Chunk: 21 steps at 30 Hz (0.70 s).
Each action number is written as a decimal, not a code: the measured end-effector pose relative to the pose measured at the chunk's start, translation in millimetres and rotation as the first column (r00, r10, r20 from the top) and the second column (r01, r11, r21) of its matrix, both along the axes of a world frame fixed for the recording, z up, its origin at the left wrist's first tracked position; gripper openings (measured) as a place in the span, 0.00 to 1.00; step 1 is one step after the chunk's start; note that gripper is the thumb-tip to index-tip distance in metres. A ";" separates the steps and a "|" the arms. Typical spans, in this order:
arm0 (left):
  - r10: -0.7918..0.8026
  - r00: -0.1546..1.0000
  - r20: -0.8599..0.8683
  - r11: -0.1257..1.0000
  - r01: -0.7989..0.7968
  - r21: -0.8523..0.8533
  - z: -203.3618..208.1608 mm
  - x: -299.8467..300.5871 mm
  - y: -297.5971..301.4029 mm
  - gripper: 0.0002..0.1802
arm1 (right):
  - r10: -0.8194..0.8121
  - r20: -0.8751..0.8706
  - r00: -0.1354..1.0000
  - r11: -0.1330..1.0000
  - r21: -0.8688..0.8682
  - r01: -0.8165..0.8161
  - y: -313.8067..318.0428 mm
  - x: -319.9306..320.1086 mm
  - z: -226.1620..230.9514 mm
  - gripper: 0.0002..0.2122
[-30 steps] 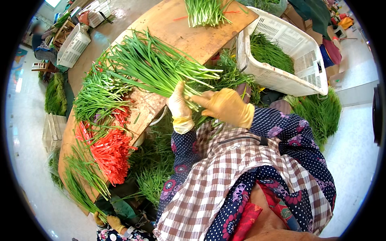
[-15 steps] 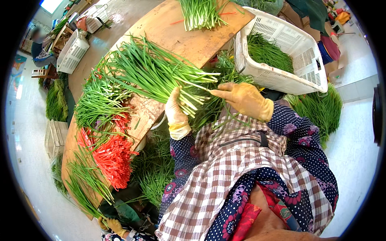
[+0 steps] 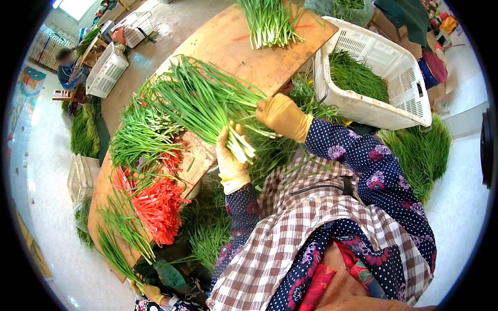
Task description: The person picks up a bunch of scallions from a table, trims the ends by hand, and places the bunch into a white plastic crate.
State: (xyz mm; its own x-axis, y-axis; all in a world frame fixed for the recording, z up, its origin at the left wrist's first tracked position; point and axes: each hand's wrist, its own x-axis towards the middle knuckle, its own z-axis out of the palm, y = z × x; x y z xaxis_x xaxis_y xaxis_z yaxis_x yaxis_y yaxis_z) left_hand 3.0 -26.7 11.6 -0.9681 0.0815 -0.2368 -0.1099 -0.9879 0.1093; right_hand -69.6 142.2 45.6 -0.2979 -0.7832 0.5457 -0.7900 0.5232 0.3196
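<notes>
A loose bunch of garlic chives (image 3: 199, 101) lies with its leaves spread over the wooden table and its pale stem ends toward me. My left hand (image 3: 232, 160), in a yellowish glove, is closed around the stems near their cut ends. At the right side of the bunch, my gloved right hand (image 3: 285, 116) has its fingers bent together on a few chive stalks; its fingertips are partly hidden. Left of the bunch, more chives (image 3: 145, 129) are heaped on the table, beside a pile of red strips (image 3: 160, 210).
Another chive bunch (image 3: 267, 28) sits at the table's (image 3: 218, 39) far end. To the right stands a white plastic crate (image 3: 363, 103) with chives inside, and more greens (image 3: 423, 153) lie behind it. A co-worker's gloved hand (image 3: 151, 294) holds chives at lower left. Another person (image 3: 67, 70) sits far left.
My right hand has moved left to the bunch, and its outstretched finger has curled in onto the stalks. My left hand still grips the stems. The whole view has shifted slightly.
</notes>
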 end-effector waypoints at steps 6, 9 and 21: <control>0.041 0.997 -0.061 0.985 -0.030 0.168 21.5 -15.4 7.0 0.17 | 0.235 0.003 0.972 0.968 0.090 -0.234 4.1 3.1 -16.8 0.04; 0.030 0.999 0.032 0.992 -0.034 0.123 -10.7 -42.2 2.5 0.17 | 0.142 -0.154 0.978 0.974 0.197 -0.110 -1.1 7.5 -21.2 0.04; 0.002 0.998 0.066 0.977 -0.016 0.214 -24.0 -55.1 3.2 0.17 | 0.006 0.055 0.998 0.992 0.124 -0.013 97.2 55.8 29.7 0.03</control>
State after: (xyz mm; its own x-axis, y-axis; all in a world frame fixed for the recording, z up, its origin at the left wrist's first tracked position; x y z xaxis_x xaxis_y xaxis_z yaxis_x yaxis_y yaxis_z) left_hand -52.1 -23.5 -12.4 -0.9523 0.1284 -0.2769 -0.1006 -0.9886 -0.1124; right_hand -13.8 239.4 75.3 -0.3165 -0.8468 0.4275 -0.8126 0.4745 0.3384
